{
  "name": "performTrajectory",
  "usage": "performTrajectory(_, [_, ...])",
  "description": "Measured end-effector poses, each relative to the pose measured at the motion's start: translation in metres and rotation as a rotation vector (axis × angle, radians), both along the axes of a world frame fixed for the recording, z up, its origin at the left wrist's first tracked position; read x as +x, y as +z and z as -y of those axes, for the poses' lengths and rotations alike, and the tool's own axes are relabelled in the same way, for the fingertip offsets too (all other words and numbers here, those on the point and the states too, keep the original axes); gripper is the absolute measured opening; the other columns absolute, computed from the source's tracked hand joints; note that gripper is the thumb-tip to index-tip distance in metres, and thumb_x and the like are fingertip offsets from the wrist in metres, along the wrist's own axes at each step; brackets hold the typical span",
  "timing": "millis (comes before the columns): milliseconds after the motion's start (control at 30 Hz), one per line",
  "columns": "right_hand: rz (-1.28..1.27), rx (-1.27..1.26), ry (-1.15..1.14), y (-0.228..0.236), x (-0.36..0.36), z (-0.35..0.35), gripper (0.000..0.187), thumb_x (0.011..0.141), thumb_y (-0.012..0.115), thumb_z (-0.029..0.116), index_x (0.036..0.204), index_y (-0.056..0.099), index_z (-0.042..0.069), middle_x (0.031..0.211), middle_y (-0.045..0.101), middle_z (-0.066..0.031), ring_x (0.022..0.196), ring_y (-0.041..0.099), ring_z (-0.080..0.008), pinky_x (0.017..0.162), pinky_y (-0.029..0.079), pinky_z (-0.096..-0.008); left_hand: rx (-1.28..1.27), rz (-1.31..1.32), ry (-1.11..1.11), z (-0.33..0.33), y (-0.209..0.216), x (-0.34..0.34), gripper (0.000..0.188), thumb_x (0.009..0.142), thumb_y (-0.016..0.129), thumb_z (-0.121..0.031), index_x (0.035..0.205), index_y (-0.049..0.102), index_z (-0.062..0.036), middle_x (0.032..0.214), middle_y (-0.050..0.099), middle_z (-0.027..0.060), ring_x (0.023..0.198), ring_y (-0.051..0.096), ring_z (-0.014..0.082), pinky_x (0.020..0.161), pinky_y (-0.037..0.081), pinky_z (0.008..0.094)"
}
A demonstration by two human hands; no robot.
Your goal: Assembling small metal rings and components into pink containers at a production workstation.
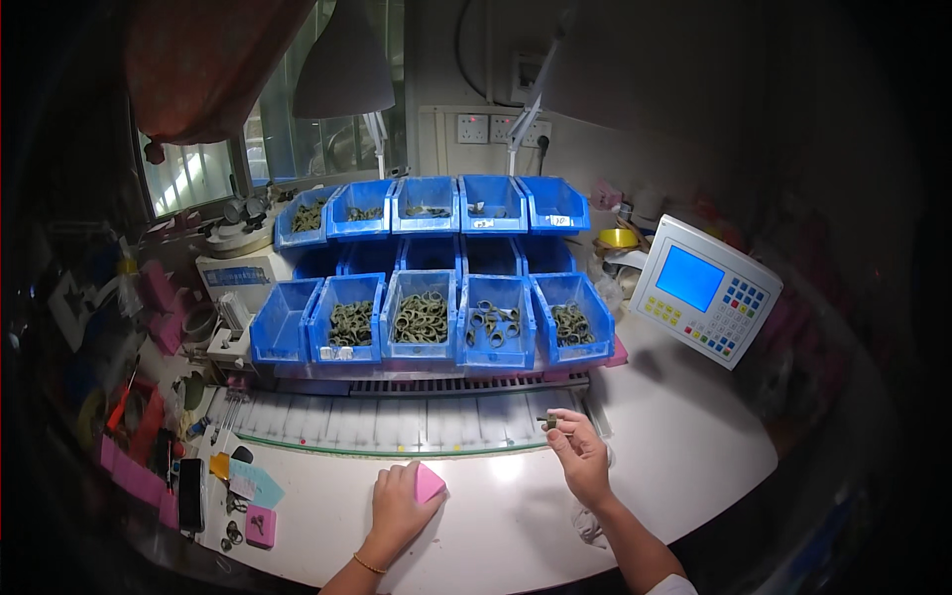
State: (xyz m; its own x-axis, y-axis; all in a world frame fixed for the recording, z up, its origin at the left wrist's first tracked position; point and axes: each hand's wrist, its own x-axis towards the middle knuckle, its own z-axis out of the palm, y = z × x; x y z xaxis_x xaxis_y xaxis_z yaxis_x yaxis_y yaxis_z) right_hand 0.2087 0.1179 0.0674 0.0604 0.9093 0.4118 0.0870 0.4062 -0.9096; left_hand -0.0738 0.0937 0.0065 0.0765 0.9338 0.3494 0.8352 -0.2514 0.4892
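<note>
On the white table, my left hand (pixel 399 504) is closed around a pink block (pixel 428 484), with one pointed corner showing past the fingers. My right hand (pixel 583 458) is raised to the right of it and pinches a small dark green piece (pixel 548 422) between thumb and fingertips. The piece resembles the rings in the bins, but it is too small to make out fully. Ahead of both hands stand blue bins; dark green rings fill a front middle bin (pixel 421 349), and fewer lie in the bin beside it (pixel 498 355).
A lit panel strip (pixel 367 424) runs along the bins' front. A keypad console (pixel 706 291) with a blue screen stands at right. At left lie a phone (pixel 191 494), a blue paper (pixel 256 483), another pink block (pixel 261 527) and loose rings (pixel 233 534). White cloth (pixel 587 526) lies by my right forearm.
</note>
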Motion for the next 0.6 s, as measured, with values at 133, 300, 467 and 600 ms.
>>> performTrajectory(133, [0.001,0.013,-0.024,-0.008,-0.004,-0.024,0.018,0.101,0.062,0.017,0.108,0.067,0.000,0.117,0.059,-0.0053,0.088,0.056,-0.0072,0.081,0.047,-0.0230,0.037,0.014,-0.091,-0.005,-0.004,0.006,0.061,0.073,0.081,-0.041,0.116,0.063,-0.0012,0.100,0.062,0.0129,0.094,0.055,0.0321,0.083,0.046,0.0428])
performTrajectory(300, [-0.035,-0.097,0.027,-0.016,-0.025,-0.028,0.019,0.101,0.063,0.020,0.105,0.067,0.002,0.098,0.066,-0.0011,0.083,0.054,-0.0060,0.079,0.046,-0.0224,0.067,0.048,-0.105,-0.005,-0.008,0.019,0.064,0.069,0.085,-0.040,0.116,0.063,-0.0019,0.101,0.061,0.0138,0.095,0.055,0.0332,0.085,0.046,0.0433])
performTrajectory(467, [0.094,-0.026,-0.028,-0.001,-0.037,-0.038,0.019,0.101,0.063,0.020,0.101,0.067,0.002,0.094,0.067,-0.0011,0.083,0.055,-0.0065,0.076,0.045,-0.0224,0.114,0.043,-0.118,-0.007,-0.016,0.035,0.065,0.072,0.081,-0.043,0.118,0.061,-0.0013,0.101,0.062,0.0129,0.091,0.054,0.0332,0.079,0.045,0.0443])
performTrajectory(600, [0.304,0.158,-0.176,0.048,-0.051,-0.080,0.014,0.095,0.067,0.015,0.091,0.071,0.001,0.085,0.069,-0.0072,0.076,0.058,-0.0138,0.072,0.047,-0.0285,0.135,0.076,-0.191,-0.008,-0.024,0.053,0.066,0.074,0.078,-0.045,0.120,0.061,-0.0001,0.101,0.062,0.0133,0.088,0.055,0.0327,0.075,0.045,0.0440])
